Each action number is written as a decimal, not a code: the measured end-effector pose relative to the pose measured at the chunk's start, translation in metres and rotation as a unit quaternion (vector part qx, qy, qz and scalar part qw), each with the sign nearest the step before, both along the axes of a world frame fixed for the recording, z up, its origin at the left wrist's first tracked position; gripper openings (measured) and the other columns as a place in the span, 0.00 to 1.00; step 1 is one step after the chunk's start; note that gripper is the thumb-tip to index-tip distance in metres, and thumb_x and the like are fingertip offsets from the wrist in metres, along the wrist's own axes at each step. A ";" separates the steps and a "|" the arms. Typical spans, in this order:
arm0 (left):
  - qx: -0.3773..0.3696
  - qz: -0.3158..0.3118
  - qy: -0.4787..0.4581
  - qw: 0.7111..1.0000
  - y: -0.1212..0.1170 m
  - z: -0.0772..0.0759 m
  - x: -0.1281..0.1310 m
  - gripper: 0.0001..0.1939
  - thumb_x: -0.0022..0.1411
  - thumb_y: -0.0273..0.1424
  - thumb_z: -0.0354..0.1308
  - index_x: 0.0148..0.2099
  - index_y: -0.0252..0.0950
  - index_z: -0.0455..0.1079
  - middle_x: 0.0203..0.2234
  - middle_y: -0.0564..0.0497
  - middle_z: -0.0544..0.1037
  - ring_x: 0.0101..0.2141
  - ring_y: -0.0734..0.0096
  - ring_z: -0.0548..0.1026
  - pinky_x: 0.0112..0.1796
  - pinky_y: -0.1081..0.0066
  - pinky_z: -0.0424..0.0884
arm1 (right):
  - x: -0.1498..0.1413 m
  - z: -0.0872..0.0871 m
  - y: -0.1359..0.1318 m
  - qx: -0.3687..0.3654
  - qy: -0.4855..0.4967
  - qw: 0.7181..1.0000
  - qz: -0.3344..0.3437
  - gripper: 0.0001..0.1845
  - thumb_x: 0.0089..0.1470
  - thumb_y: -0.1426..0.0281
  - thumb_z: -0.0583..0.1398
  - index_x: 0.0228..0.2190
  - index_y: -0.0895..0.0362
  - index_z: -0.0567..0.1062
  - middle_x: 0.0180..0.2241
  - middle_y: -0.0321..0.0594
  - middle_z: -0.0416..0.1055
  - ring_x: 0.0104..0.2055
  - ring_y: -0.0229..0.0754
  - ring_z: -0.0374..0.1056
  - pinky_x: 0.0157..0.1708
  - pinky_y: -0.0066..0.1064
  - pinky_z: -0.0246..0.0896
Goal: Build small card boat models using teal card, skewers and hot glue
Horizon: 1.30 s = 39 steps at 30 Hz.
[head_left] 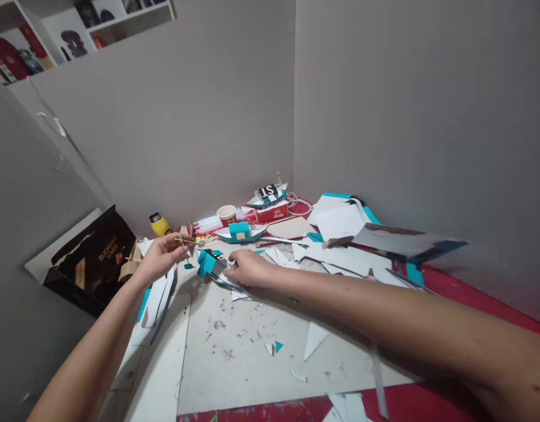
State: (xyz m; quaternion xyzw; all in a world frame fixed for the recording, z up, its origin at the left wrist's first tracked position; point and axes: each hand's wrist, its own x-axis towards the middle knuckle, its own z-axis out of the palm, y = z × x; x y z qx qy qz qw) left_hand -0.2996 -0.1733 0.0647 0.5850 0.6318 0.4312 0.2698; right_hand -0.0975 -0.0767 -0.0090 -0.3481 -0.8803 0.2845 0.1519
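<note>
One teal-roofed boat [240, 233] stands built behind! Over the board [208, 369], the right hand [250, 268] pinches another boat [216, 267], seemingly part-finished; the left hand's [164, 253] closed fingertips grip thin sticks [192, 241], apparently unattached.

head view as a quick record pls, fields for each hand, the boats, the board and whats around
left hand: pinches a thin stick
right hand: at the near boat, grip unclear
other boats: middle boat with a teal canopy; far boat on a red box
board: strewn with white and teal scraps
behind: cup, yellow bottle
at left: dark box
</note>
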 end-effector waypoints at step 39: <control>-0.077 -0.089 0.092 0.989 0.023 -0.019 -0.014 0.16 0.51 0.33 0.61 0.43 0.34 0.77 0.33 0.49 0.80 0.33 0.65 0.74 0.36 0.69 0.69 | 0.003 -0.012 -0.003 0.133 0.074 0.986 0.064 0.12 0.51 0.80 0.53 0.30 0.59 0.75 0.33 0.43 0.76 0.35 0.42 0.69 0.34 0.28 0.56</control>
